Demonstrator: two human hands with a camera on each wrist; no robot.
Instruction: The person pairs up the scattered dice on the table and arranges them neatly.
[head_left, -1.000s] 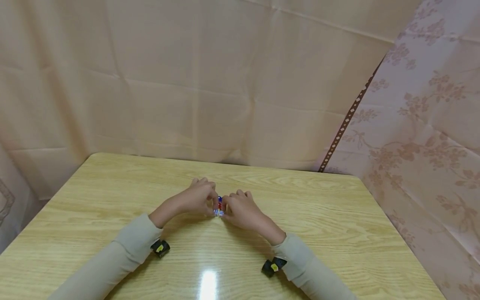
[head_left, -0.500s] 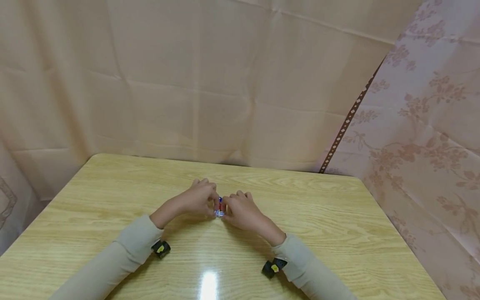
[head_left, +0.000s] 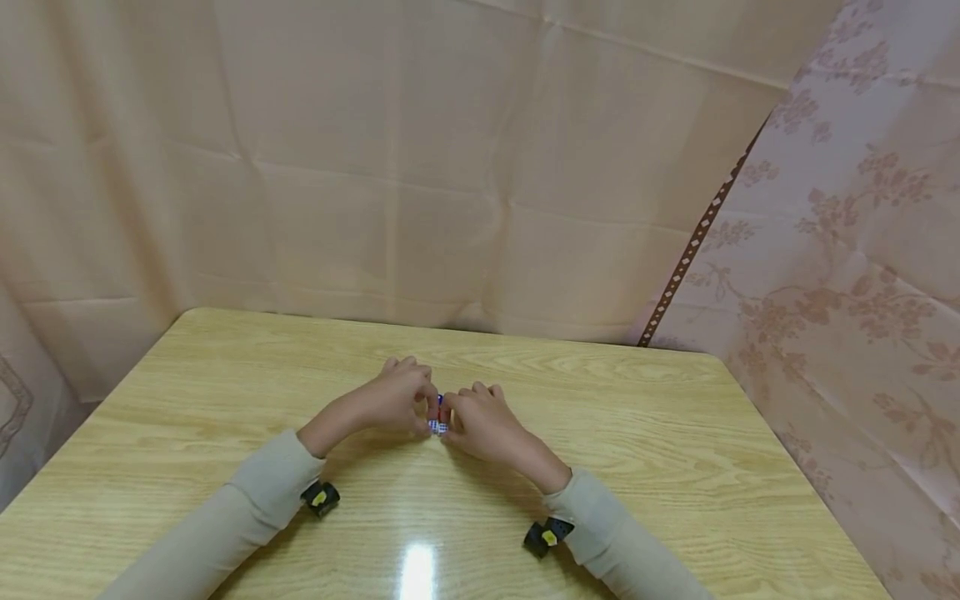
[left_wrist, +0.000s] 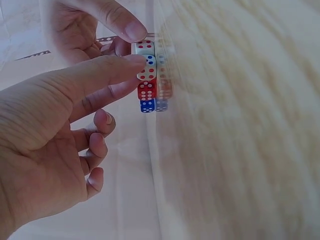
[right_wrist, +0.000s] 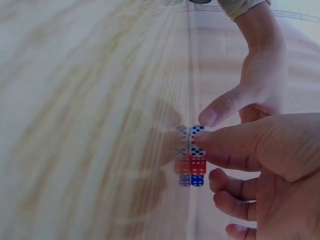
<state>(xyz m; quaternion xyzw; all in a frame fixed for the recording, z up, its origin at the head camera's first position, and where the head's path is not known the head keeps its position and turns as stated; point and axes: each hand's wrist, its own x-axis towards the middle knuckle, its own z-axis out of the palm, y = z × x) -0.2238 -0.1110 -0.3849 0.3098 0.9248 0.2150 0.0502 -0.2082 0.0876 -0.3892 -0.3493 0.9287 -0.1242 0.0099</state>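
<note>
A small group of dice sits on the wooden table, front to back in white, red and blue. My left hand [head_left: 393, 398] comes from the left, its thumb and forefinger pinching at a white die [left_wrist: 147, 72] with red and blue dots. From the right, my right hand [head_left: 487, 423] pinches at another white die [right_wrist: 201, 149] close beside it. Behind these shows a red die [left_wrist: 147, 91], then a blue die [left_wrist: 147, 106] at the far end. The fingers cover much of the group in the head view. On both hands the other fingers are loosely bent.
The glossy wooden table [head_left: 225, 383] mirrors the dice and hands. A beige curtain [head_left: 337, 167] hangs behind its far edge, and a flowered cloth [head_left: 862, 292] hangs at the right. Black wrist cameras [head_left: 321, 497] are strapped near both sleeves.
Both hands stay at the dice in almost the same place. Only slight finger shifts show, and the front white dice move a little against each other.
</note>
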